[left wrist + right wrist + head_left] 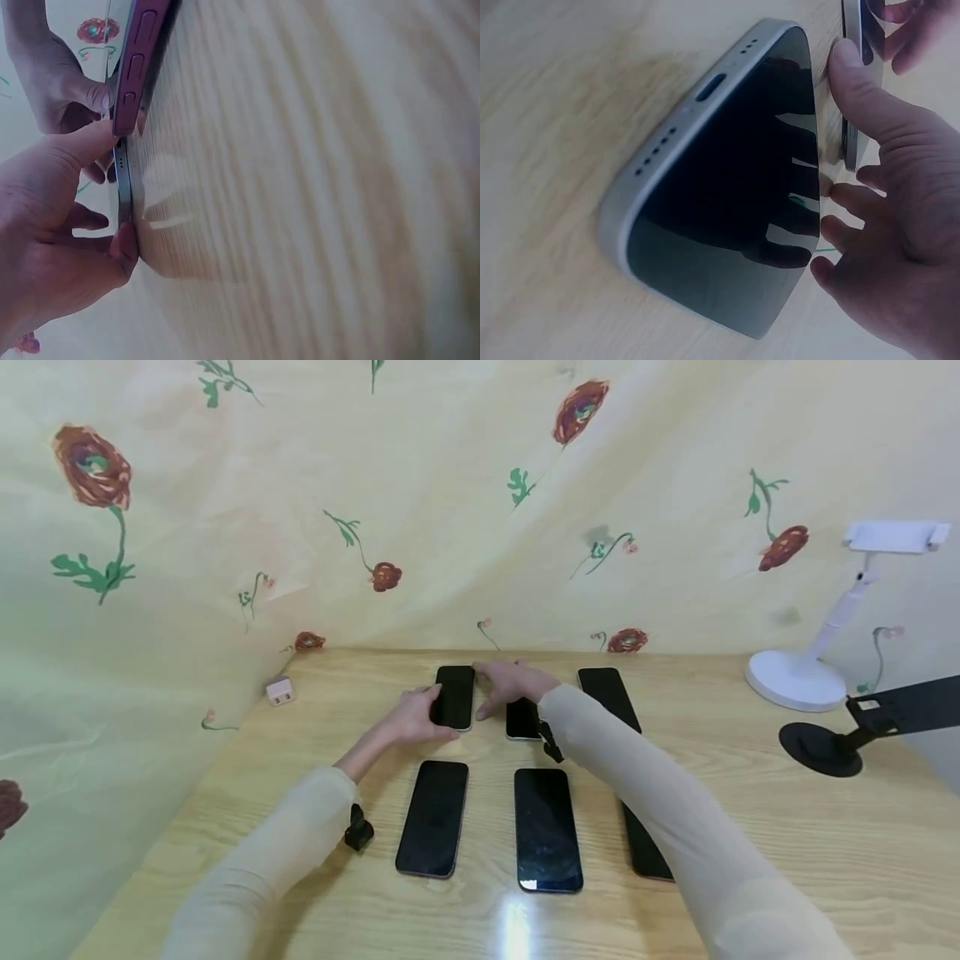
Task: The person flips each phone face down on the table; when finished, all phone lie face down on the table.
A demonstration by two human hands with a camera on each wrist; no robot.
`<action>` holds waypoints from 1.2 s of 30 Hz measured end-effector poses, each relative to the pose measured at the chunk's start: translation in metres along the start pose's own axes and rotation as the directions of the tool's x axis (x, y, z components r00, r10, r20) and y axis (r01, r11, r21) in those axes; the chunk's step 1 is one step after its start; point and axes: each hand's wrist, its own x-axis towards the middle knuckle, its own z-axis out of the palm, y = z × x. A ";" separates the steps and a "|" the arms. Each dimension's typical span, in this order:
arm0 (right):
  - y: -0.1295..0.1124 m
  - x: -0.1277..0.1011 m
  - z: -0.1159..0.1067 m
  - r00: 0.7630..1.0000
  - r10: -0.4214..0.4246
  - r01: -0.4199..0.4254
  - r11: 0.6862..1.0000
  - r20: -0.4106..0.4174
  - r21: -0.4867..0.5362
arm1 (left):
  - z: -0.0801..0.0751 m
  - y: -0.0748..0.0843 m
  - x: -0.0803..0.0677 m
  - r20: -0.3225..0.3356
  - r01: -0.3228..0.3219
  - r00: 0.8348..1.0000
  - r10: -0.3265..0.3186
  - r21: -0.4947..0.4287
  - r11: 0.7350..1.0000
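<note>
One wide flowered covering (450,485) backs the scene, behind a pale wooden table (750,827). A cream sleeve (660,793) reaches across it from the right, past a white stand (797,681) and a black stand (915,710). Phones lie screen up in two rows: the front-left phone (432,818), front-middle phone (548,831) and front-right phone (647,847) nearer; behind them the back-right phone (611,697), silver-edged phone (522,718) and back-left phone (453,697). The sleeve partly hides the right-hand pair. The left hand (412,717) pinches the back-left phone's near-left corner between thumb and finger. The right hand (513,683) has its fingers spread apart, thumb against that phone's right edge, and arches over the silver-edged phone. The step looks like squaring up the back-left phone; the next move probably calls for releasing it without nudging its neighbour. Smallest is a pinkish charger (281,691) by the covering.
</note>
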 end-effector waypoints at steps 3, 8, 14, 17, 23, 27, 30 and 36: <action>0.000 0.003 0.002 1.000 0.003 -0.002 1.000 0.018 -0.020 | 0.001 0.000 0.000 0.004 0.012 1.000 -0.012 -0.003 1.000; 0.002 0.005 0.002 1.000 0.013 -0.013 0.999 -0.005 -0.041 | -0.001 0.001 0.003 -0.024 0.007 1.000 -0.008 -0.014 1.000; 0.003 0.002 0.001 0.999 0.019 -0.021 0.997 -0.028 -0.073 | -0.002 0.000 0.008 -0.022 -0.014 1.000 0.014 -0.004 1.000; 0.003 0.001 0.001 0.999 0.004 -0.007 0.997 -0.040 -0.070 | -0.001 -0.001 0.008 -0.015 -0.013 1.000 0.012 -0.011 1.000; 0.008 0.004 0.007 0.994 -0.039 0.039 0.999 -0.098 -0.006 | -0.001 -0.001 0.004 -0.034 -0.040 0.999 0.039 -0.039 0.998; 0.007 0.004 0.002 0.989 -0.062 0.068 0.997 -0.134 0.036 | -0.002 -0.004 0.002 -0.060 -0.062 0.997 0.055 -0.122 0.991; 0.002 0.003 -0.004 0.988 -0.066 0.077 0.994 -0.142 0.075 | -0.005 -0.005 0.001 -0.051 -0.058 0.997 0.050 -0.172 0.983; -0.006 0.002 -0.008 0.990 -0.070 0.091 0.981 -0.123 0.173 | -0.009 -0.010 -0.001 0.046 -0.026 0.998 0.038 -0.246 0.969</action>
